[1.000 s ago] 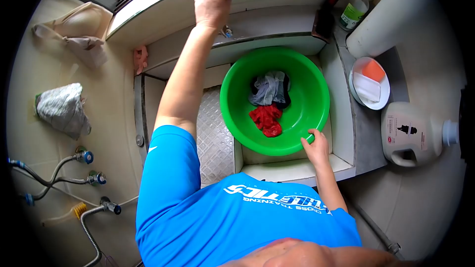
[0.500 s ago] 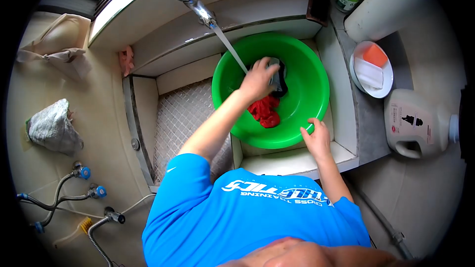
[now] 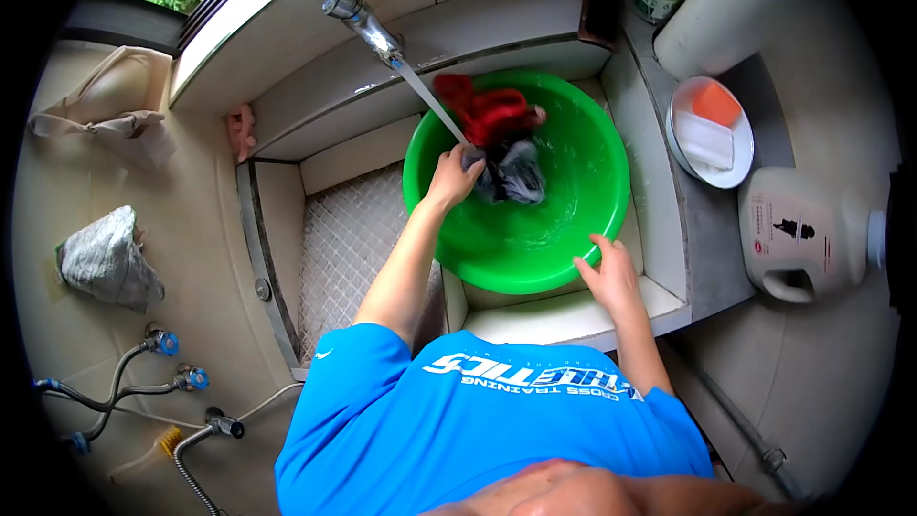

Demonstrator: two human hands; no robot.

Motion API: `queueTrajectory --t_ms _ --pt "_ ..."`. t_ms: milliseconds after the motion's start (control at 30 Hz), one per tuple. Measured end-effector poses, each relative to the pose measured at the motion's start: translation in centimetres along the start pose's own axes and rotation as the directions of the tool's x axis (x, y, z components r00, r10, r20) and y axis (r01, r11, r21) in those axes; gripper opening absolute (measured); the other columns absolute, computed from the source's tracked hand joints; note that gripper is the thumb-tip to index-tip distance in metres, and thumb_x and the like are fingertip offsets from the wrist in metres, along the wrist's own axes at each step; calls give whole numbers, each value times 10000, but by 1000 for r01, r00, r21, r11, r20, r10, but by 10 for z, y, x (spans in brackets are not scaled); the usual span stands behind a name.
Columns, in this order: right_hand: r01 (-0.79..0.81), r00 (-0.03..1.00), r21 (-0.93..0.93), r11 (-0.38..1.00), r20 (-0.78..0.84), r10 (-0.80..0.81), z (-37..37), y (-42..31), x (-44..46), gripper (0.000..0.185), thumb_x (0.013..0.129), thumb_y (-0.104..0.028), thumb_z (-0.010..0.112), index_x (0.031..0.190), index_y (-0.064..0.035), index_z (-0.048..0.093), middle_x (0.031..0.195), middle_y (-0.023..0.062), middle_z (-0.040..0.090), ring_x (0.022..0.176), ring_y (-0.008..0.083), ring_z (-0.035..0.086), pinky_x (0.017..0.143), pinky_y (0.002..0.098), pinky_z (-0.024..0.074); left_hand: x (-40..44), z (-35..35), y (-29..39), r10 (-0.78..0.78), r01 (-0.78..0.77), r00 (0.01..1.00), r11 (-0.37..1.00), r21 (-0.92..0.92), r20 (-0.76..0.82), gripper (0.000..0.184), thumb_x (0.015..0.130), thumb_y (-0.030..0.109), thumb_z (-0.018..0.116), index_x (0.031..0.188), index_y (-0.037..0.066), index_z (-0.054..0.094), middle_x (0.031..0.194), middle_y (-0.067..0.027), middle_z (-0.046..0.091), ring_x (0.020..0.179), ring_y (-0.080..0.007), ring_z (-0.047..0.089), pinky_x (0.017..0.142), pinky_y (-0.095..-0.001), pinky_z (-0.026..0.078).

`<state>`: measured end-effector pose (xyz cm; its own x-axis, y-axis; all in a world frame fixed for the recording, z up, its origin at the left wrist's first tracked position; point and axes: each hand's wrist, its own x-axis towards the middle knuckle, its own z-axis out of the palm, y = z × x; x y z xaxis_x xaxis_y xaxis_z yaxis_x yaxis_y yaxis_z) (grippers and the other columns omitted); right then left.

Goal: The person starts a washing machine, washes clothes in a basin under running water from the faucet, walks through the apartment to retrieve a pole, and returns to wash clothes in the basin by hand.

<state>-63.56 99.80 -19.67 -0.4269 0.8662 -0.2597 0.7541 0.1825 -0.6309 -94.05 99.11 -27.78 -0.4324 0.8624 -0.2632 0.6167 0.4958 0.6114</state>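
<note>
Water runs from the faucet (image 3: 368, 24) into the green basin (image 3: 573, 248). In its left part, my left hand (image 3: 453, 178) is closed on a dark grey cloth (image 3: 516, 175), wet and bunched up, right where the stream lands. A red cloth (image 3: 492, 115) lies crumpled against the far side of the basin, beside the grey one. My right hand (image 3: 611, 269) grips the basin's near right rim, thumb and fingers on either side of it.
The basin stands in a tiled sink with a ridged floor (image 3: 353, 248) to its left. On the right ledge are a white bowl (image 3: 681, 148) with an orange and a white block, and a large jug (image 3: 798, 234). Valves and hoses (image 3: 162, 339) line the left wall.
My left hand has pulled back to the left and closed on the grey cloth. The red cloth has shifted from the near side to the far side. My right hand stays on the rim.
</note>
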Motion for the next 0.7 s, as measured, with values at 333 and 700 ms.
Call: queueTrajectory --t_ms 333,700 --pt "224 970 373 900 2 -242 42 -33 164 501 737 -279 636 1166 -82 468 1123 168 498 974 323 517 843 368 422 -23 10 -7 -441 417 870 422 -805 220 569 863 426 430 1342 176 250 1393 -76 236 1263 -274 224 904 -576 250" --pt "357 880 597 718 44 -474 135 -98 106 279 654 -193 666 863 -46 553 820 149 590 755 295 583 683 348 468 -13 19 -14 -84 289 946 -208 -934 312 421 857 405 485 1113 71 510 1033 -86 585 943 -190 555 822 -335 452"
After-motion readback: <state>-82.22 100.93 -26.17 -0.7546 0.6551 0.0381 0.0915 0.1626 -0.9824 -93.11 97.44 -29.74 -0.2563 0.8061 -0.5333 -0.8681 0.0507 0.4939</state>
